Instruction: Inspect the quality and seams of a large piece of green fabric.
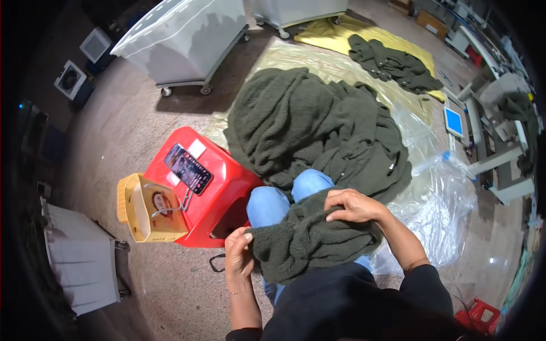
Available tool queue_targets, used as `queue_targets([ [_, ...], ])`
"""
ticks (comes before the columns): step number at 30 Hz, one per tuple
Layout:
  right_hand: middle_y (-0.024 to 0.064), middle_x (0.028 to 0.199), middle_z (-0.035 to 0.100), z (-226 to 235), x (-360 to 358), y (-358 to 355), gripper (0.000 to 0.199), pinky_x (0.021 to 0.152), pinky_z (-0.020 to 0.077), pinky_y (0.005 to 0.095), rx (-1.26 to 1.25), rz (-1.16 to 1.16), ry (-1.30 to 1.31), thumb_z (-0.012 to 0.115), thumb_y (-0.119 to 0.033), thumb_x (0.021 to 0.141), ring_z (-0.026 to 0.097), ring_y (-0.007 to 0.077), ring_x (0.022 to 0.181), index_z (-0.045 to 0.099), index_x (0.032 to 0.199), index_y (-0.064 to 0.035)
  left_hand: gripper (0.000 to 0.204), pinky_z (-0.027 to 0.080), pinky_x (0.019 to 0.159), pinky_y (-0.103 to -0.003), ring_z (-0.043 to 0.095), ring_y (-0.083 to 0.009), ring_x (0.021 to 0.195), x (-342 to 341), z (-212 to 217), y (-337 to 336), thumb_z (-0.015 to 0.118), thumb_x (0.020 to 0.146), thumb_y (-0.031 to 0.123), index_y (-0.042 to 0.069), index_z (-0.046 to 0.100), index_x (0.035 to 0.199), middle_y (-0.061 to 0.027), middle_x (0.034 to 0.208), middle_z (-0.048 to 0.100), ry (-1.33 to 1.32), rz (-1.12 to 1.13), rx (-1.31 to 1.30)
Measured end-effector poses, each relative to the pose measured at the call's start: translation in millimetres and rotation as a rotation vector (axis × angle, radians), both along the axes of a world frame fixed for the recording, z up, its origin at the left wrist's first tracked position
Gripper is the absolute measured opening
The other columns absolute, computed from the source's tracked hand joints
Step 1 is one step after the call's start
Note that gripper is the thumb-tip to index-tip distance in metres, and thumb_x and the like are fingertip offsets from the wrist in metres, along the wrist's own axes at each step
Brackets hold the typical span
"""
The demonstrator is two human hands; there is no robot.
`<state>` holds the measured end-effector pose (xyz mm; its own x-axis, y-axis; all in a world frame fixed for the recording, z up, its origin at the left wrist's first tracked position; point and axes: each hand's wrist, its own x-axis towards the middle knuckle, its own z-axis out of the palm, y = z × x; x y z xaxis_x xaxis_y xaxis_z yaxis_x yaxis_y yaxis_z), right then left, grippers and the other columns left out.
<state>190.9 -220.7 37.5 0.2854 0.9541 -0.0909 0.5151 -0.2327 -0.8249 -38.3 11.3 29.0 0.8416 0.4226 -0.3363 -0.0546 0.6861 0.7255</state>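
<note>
Across my lap lies a dark green fleece garment [307, 241], bunched and folded over my knees. My left hand [239, 250] pinches its left edge between thumb and fingers. Toward its upper right side, my right hand [354, 207] grips the fabric, thumb and fingers closed on a fold. The cloth is gathered in the middle between both hands. Just beyond my knees rises a large heap of the same dark green fleece [318, 125], spread over plastic sheeting.
At left stands a red plastic stool [227, 182] bearing a phone [189, 169], with a yellow basket [139, 210] at its side. Wheeled white bins [187, 45] stand behind. Clear plastic [438, 210] covers the right floor, near machine tables [500, 153]. More green cloth [392, 65] lies on yellow sheeting.
</note>
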Motion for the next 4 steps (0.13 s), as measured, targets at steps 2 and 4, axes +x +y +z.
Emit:
queue_targets([
  [2, 0.0143, 0.088, 0.062, -4.5, -2.1, -7.1, 0.017, 0.074, 0.0468, 0.0379, 0.049, -0.198, -0.008, 0.065, -0.007, 0.078, 0.06, 0.0342, 0.085, 0.061, 0.093, -0.0018, 0.021, 0.053, 0.082, -0.031, 0.066, -0.0186, 0.081, -0.3, -4.0, -4.3, 0.064, 0.082, 0.01, -0.004, 0.062, 0.098, -0.012, 0.09, 0.069, 0.044, 0.042, -0.029],
  [4, 0.0154, 0.091, 0.064, -5.2, -5.0, -12.0, 0.024, 0.079, 0.0482, 0.0377, 0.187, -0.402, -0.072, 0.061, 0.0, 0.073, 0.063, 0.0308, 0.087, 0.06, 0.097, 0.0008, 0.024, 0.053, 0.082, -0.031, 0.066, -0.0185, 0.081, 2.5, -9.0, -5.4, 0.066, 0.085, 0.015, -0.004, 0.062, 0.098, -0.0117, 0.091, 0.069, 0.019, 0.045, -0.06],
])
